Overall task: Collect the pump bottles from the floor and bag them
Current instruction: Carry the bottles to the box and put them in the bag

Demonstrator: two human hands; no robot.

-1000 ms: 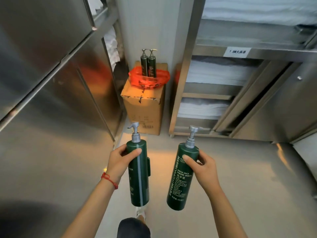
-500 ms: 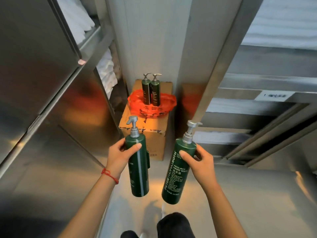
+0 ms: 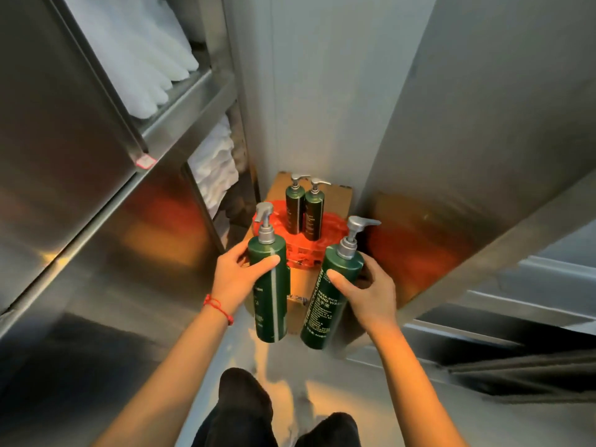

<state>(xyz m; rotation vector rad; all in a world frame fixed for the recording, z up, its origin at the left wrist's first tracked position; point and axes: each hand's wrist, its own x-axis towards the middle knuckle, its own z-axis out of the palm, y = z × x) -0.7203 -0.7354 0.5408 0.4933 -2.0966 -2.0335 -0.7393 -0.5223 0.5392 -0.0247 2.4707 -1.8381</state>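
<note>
My left hand [image 3: 237,279] grips a dark green pump bottle [image 3: 271,298] by its upper body, held upright. My right hand [image 3: 371,293] grips a second green pump bottle [image 3: 325,304] labelled hand wash, tilted slightly right. Both bottles hang in the air just in front of a cardboard box [image 3: 300,285]. On the box lies an open red plastic bag [image 3: 335,232], and two more green pump bottles [image 3: 304,209] stand upright in it, side by side.
A stainless steel cabinet [image 3: 64,140] with shelves of folded white towels [image 3: 145,59] lines the left. A steel shelf upright [image 3: 451,156] closes in on the right. The box sits against a white wall corner. My legs [image 3: 245,411] show at the bottom above a narrow grey floor.
I have walked up the aisle to the box; the box, bag and its two bottles are now much nearer. Both hands still carry their bottles, now right at the box's front.
</note>
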